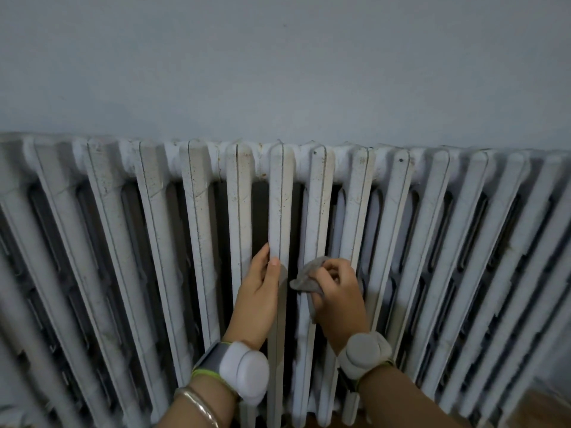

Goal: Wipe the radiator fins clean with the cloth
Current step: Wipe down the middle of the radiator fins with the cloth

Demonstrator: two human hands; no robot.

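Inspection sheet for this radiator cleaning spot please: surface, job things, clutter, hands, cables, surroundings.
Surface: white ribbed radiator, paint speckled with dark spots, mostly near the fin tops.
Job's things: grey cloth, bunched against a fin just right of the centre fin.
Clutter: nothing seen.
Grippers: left hand grips the centre fin, thumb on its front; right hand holds the grey cloth.
Cables: nothing seen.
Surroundings: pale wall behind; brown floor at lower right; left wrist device, right wrist device, bangle on the left forearm.
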